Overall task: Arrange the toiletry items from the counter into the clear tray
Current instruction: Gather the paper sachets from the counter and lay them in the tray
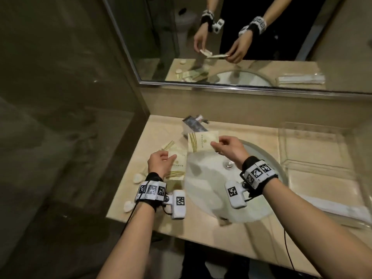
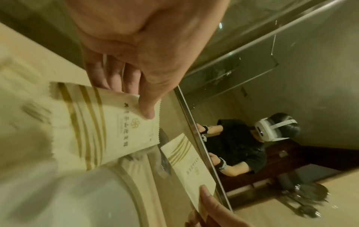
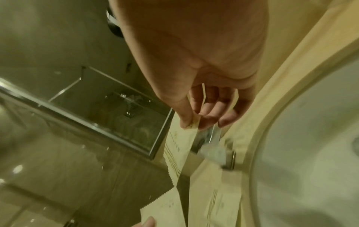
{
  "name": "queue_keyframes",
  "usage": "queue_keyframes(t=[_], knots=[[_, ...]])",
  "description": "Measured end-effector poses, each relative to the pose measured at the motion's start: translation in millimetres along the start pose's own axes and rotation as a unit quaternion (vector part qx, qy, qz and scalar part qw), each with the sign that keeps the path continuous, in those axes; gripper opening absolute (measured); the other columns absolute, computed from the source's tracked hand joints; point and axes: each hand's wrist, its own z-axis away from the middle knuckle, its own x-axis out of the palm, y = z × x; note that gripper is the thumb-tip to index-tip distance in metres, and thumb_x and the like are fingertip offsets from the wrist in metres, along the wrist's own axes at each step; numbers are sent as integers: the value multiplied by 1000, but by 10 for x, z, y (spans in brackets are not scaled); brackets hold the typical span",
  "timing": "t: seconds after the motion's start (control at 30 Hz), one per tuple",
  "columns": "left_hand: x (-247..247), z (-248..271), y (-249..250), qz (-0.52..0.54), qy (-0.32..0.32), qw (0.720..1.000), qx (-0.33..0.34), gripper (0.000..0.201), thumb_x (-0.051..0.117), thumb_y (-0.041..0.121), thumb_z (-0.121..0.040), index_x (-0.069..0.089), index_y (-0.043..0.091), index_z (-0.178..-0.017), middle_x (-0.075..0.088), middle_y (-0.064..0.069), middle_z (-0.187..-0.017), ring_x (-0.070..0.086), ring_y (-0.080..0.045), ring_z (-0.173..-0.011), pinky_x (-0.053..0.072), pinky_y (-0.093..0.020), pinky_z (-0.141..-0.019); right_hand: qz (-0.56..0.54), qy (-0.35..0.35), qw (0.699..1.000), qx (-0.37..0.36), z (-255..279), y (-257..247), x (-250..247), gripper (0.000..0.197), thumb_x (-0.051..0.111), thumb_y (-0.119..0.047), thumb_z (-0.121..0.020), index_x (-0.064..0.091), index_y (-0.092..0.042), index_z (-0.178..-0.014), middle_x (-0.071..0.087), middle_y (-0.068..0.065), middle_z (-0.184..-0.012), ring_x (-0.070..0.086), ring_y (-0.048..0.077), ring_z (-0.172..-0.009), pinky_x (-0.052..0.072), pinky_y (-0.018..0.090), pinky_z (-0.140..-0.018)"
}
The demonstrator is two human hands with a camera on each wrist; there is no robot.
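Head view, starting at the left end of the counter (image 1: 157,133): small round white pieces (image 1: 137,178), too small to identify. Next, the left hand (image 1: 161,164), low over the counter and pinching the first sachet (image 1: 178,164) by its short end; in the left wrist view, thumb on top beside the print and fingers (image 2: 114,73) underneath, so closed on it lightly, not clenched. Further right, the right hand (image 1: 229,150), holding the second sachet (image 1: 201,141) up in front of the faucet (image 1: 194,125), over the far rim of the sink (image 1: 211,188); gripped only at one corner between thumb and fingertips. At the far right, the clear tray (image 1: 281,146), well apart from both sachets, with what seems a long pale packet (image 1: 342,208) lying inside. Judged very light, thin and flexible, like sealed paper; likely to droop or swing from a corner pinch, probably not fragile. Better taken across a short zigzag edge, thumb above and fingers below, then laid flat in the tray. Printed on each: curved gold stripes, a gold flower-shaped emblem and a line of dark characters, too blurred to read; no brand name legible.
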Motion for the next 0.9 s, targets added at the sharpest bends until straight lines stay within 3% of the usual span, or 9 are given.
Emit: queue_keyframes(t=[0.1, 0.2, 0.4, 0.53, 0.7, 0.9], knots=[[549, 191, 270, 12, -50, 998, 41, 37, 75, 18, -80, 64, 2, -111, 70, -17, -106, 67, -28, -98, 54, -42, -93, -17, 50, 999, 0, 163, 171, -724, 16, 70, -25, -87, 67, -10, -80, 58, 1, -69, 55, 15, -69, 48, 35, -71], [1151, 466, 519, 10, -103, 991, 81, 34, 74, 17, -81, 64, 5, -110, 70, -14, -105, 66, -26, -98, 54, -41, -93, -20, 114, 993, 19, 361, 512, -1455, 20, 70, -27, -87, 69, -7, -92, 62, 2, -76, 59, 16, -73, 53, 37, -77], [2256, 975, 712, -39, -188, 973, 130, 27, 70, 19, -84, 62, 16, -109, 70, -15, -103, 67, -28, -93, 57, -43, -82, -11, 198, 973, 122, 776, 1423, -2532, 44, 71, -28, -86, 62, -4, -122, 66, 2, -90, 65, 19, -84, 55, 38, -89], [2691, 1163, 660, -57, -202, 967, 141, 23, 67, 23, -86, 60, 23, -108, 69, -17, -99, 67, -31, -90, 58, -42, -77, 64, 193, 958, 202, 946, 1963, -2817, 52, 70, -26, -86, 56, -5, -131, 65, 5, -98, 65, 25, -100, 49, 38, -100], [2998, 1252, 587, -75, -211, 966, 131, 28, 65, 21, -88, 63, 17, -115, 65, -15, -97, 65, -27, -86, 56, -38, -79, 93, 169, 951, 240, 972, 2223, -2857, 50, 69, -22, -88, 55, -3, -133, 62, 15, -129, 56, 29, -121, 40, 31, -103], [3150, 1234, 574, -97, -220, 966, 99, 40, 64, 8, -87, 54, 15, -126, 56, -8, -104, 58, -22, -91, 54, -35, -83, 179, 134, 946, 235, 806, 2353, -2795, 45, 73, -28, -83, 59, -10, -122, 65, 10, -120, 60, 28, -110, 48, 33, -95]])
